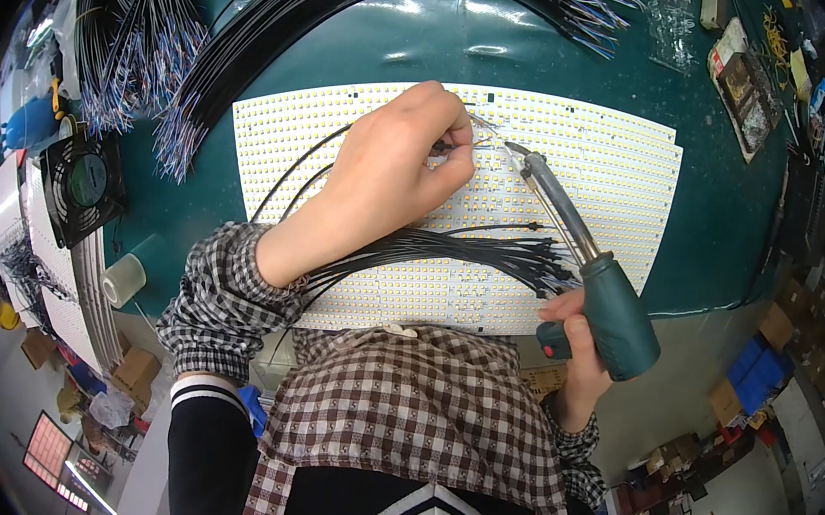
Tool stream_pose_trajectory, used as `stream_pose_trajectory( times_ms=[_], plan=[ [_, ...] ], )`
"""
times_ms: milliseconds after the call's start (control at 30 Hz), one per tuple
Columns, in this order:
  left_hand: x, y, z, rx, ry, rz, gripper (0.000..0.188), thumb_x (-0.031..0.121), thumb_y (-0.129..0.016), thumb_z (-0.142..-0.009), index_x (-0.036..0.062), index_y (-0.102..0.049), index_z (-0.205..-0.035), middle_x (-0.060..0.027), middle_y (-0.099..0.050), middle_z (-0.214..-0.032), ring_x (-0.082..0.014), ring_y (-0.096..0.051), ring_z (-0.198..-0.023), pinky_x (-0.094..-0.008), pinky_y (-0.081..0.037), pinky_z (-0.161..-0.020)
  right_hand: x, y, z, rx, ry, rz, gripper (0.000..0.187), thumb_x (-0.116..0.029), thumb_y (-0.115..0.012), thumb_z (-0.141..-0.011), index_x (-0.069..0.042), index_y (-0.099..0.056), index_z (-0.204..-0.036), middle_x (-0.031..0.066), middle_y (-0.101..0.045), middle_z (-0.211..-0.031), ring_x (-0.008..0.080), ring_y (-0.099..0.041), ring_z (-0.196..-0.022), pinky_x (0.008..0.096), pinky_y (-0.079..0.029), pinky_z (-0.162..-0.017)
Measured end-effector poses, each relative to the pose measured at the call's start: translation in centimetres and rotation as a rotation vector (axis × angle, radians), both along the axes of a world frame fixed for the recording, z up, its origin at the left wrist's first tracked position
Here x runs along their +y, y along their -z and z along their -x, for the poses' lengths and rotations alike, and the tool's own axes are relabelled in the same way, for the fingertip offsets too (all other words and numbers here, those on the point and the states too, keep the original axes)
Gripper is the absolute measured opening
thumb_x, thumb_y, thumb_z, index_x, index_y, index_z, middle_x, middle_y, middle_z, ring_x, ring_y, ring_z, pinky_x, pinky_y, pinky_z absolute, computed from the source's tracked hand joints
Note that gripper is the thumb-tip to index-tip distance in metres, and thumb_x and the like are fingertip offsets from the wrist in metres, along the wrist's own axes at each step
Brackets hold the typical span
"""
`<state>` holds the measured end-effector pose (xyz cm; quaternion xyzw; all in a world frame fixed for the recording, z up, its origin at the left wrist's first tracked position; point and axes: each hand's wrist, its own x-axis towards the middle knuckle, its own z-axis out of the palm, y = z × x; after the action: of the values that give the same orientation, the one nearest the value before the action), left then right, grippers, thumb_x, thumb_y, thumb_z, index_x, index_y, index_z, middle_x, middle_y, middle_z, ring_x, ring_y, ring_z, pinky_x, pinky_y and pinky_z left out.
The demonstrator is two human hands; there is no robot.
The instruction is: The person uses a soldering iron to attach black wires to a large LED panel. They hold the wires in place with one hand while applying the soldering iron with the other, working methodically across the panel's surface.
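Observation:
A white LED panel, dotted with rows of small yellowish chips, lies before me. My left hand rests over its upper middle. Thumb and forefinger are pinched on a black cable, whose thin stripped wires reach the panel. My right hand grips a green-handled soldering gun with a red button. Its tip points left, at the panel close to those wires; whether it touches is too small to tell. A bunch of black cables lies across the panel below my left hand.
Long black cable bundles with bare coloured ends curve over the green table. At left are a black fan, a tape roll and stacked white panels. A grimy soldering tray sits at far right.

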<state>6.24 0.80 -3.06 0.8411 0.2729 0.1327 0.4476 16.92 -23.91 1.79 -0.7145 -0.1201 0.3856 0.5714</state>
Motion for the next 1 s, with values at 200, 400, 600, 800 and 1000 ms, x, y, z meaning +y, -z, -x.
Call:
stream_pose_trajectory(
  times_ms=[200, 400, 600, 800, 1000],
  plan=[
    [0.0, 0.0, 0.0, 0.002, 0.003, -0.003, 0.012, 0.002, -0.07, -0.076, 0.0029, -0.059, -0.082, -0.0122, -0.06, -0.082, -0.0305, -0.064, -0.073, -0.0388, -0.052, -0.063, 0.0, 0.2, 0.0, -0.019, -0.001, -0.043, 0.004, -0.001, -0.071, -0.088, 0.002, -0.069, -0.089, 0.0109, -0.07, -0.09, 0.0098, -0.06, -0.067, 0.022, -0.043, -0.052],
    [0.1, -0.1, 0.1, 0.025, 0.006, 0.025, 0.01, 0.003, -0.069, -0.079, 0.0031, -0.06, -0.084, -0.0119, -0.061, -0.083, -0.0305, -0.065, -0.074, -0.0387, -0.052, -0.063, -0.3, 0.7, -0.2, -0.053, -0.019, -0.076, 0.022, 0.0, -0.068, -0.09, 0.007, -0.065, -0.11, 0.0172, -0.07, -0.103, 0.0233, -0.069, -0.093, 0.0315, -0.059, -0.072],
    [0.0, -1.2, -0.3, 0.04, -0.006, 0.137, 0.008, 0.006, -0.068, -0.083, 0.0034, -0.06, -0.086, -0.0121, -0.062, -0.086, -0.0312, -0.065, -0.075, -0.0396, -0.052, -0.065, -1.2, 1.0, -0.6, 0.028, -0.007, -0.148, 0.036, -0.002, -0.064, -0.092, 0.009, -0.059, -0.125, 0.0219, -0.066, -0.115, 0.0308, -0.067, -0.105, 0.0399, -0.063, -0.081],
    [0.1, -0.3, -0.6, 0.047, 0.036, 0.001, 0.01, 0.007, -0.068, -0.081, 0.0033, -0.06, -0.086, -0.0128, -0.063, -0.086, -0.0323, -0.065, -0.076, -0.041, -0.052, -0.066, -1.0, 0.5, -0.6, 0.016, -0.002, -0.154, 0.02, -0.002, -0.064, -0.092, 0.008, -0.063, -0.11, 0.0185, -0.067, -0.103, 0.0271, -0.068, -0.096, 0.0386, -0.062, -0.078],
    [0.2, -0.2, -0.5, 0.031, 0.032, 0.012, 0.011, 0.006, -0.069, -0.08, 0.0027, -0.06, -0.086, -0.0135, -0.062, -0.085, -0.0327, -0.065, -0.076, -0.0409, -0.052, -0.066, -0.6, 0.6, -0.5, -0.059, -0.053, -0.117, 0.005, 0.0, -0.067, -0.09, 0.004, -0.067, -0.093, 0.013, -0.069, -0.092, 0.0157, -0.065, -0.081, 0.0269, -0.053, -0.062]
  ],
)
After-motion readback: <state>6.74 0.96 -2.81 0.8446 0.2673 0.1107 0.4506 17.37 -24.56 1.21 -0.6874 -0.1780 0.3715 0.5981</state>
